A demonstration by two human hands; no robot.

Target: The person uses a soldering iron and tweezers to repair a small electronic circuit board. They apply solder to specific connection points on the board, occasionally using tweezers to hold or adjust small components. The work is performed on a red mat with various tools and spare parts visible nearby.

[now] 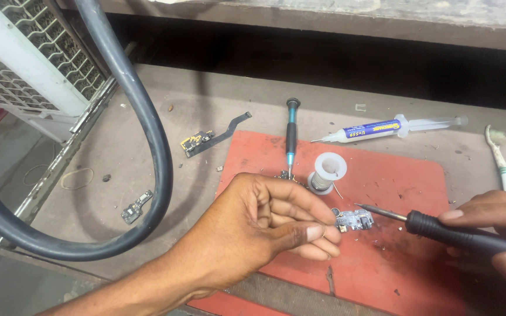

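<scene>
Here left hand (pixel 265 225) pinches small circuit board (pixel 354 221); right hand (pixel 499 231) clasps soldering iron (pixel 440 229).

Two bare hands, no gloves, rings or watch. Left hand (pixel 265 225) on a bare forearm, no sleeve in view; short, pale nails on thumb and fingers. Right hand (pixel 499 234) cut off by the frame edge, one short nail showing, wrist unseen.

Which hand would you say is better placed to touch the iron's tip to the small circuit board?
Probably the right hand: it grips the soldering iron, tip just short of the circuit board. The left hand pinches the board's edge.
</scene>
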